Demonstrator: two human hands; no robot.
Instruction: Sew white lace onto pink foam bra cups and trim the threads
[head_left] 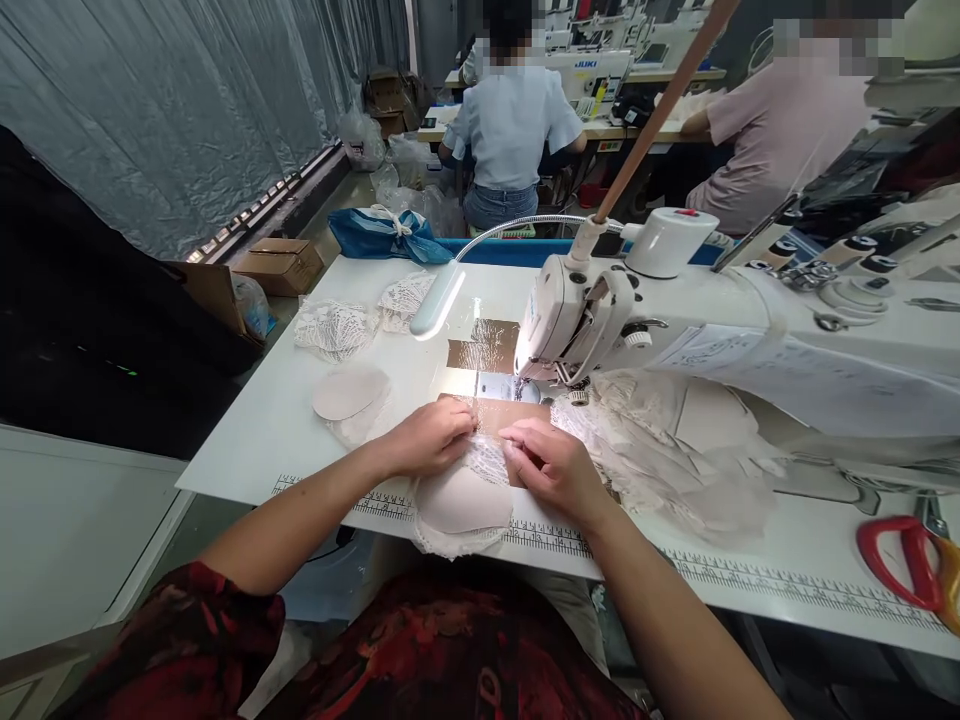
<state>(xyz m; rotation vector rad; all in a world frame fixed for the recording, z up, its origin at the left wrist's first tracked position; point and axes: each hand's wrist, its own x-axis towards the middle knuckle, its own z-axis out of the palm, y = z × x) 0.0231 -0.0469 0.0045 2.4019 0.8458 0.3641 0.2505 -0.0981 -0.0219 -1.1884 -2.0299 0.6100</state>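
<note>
A pale, lace-trimmed bra cup (pixel 465 500) lies over the front edge of the sewing table, its lace upper edge toward the machine. My left hand (pixel 435 437) is closed, with the fingertips pinched at the left end of that lace. On the other side, my right hand (pixel 553 468) is closed too, thumb and fingers together at the lace's right end. Both hands rest just in front of the white sewing machine (pixel 559 320), near its metal needle plate (pixel 495 386). Brown tape (pixel 495 412) covers the table around the plate.
To the left lie a smooth cup (pixel 351 395) and lace cups (pixel 335 328). A heap of lace pieces (pixel 675 450) sits under the machine arm. Red-handled scissors (pixel 900 560) are at far right. A lamp (pixel 439 300) reaches over the table. Two people sit beyond.
</note>
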